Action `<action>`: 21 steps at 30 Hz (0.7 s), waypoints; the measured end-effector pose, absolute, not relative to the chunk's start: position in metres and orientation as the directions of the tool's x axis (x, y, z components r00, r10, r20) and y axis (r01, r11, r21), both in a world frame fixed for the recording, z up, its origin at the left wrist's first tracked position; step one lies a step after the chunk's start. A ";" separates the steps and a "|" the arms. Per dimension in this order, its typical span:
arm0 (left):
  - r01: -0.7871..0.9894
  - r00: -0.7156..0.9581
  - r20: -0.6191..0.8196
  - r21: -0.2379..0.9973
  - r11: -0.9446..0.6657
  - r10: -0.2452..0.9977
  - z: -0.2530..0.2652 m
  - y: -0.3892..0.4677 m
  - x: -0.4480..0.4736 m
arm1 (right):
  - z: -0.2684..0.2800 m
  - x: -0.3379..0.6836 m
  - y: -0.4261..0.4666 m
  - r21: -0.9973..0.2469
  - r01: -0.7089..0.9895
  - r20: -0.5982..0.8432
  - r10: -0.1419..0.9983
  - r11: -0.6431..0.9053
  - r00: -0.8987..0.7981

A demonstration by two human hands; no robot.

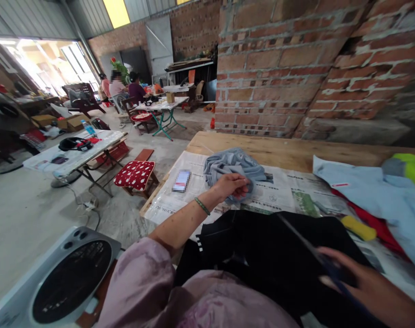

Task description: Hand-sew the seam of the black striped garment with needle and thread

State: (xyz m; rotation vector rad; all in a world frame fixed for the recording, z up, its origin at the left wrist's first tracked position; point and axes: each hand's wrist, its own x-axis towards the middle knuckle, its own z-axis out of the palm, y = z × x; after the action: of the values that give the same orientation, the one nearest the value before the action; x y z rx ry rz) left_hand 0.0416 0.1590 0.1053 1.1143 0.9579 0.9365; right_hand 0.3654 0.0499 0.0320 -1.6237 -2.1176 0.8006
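My left hand (235,186), with a green bangle (202,206) on its wrist, reaches over a bundled grey cloth (233,160). Its fingers are curled together; what they pinch, if anything, is too small to make out. My right hand (356,282), smeared by motion, is closed around the dark blue handles of scissors (300,234). Their long blades point up and to the left over a black garment (262,241), which lies across the table's near edge against my body. White marks show on the garment's left part.
Newspaper (279,191) covers part of the wooden table (279,150). A phone (182,181) lies at the left, a light blue cloth (361,180) and a yellow sponge-like piece (359,228) at the right. A stool (135,174), fan-like appliance (73,282) and side table (107,136) stand left. People (136,89) sit farther back.
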 end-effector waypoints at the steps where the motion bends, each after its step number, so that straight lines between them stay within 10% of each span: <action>1: -0.112 0.308 -0.133 0.978 0.175 0.942 0.107 0.156 0.041 | 0.034 0.351 0.055 -0.639 0.749 -0.137 0.932 0.176 -0.336; 12: -0.061 0.311 -0.171 0.978 0.199 0.935 0.111 0.134 0.038 | 0.034 0.237 0.092 -0.515 0.674 -0.044 0.769 0.529 -0.638; 21: -0.243 0.097 -0.146 0.956 0.166 0.985 0.087 0.129 0.003 | 0.025 0.282 0.075 -0.681 0.676 -0.109 0.875 0.280 -0.472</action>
State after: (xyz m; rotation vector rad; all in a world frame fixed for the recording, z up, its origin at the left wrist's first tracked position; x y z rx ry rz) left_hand 0.0032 0.1289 0.0867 0.9465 1.0381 1.1474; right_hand 0.2818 0.0749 0.0254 -1.4201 -2.2663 0.9854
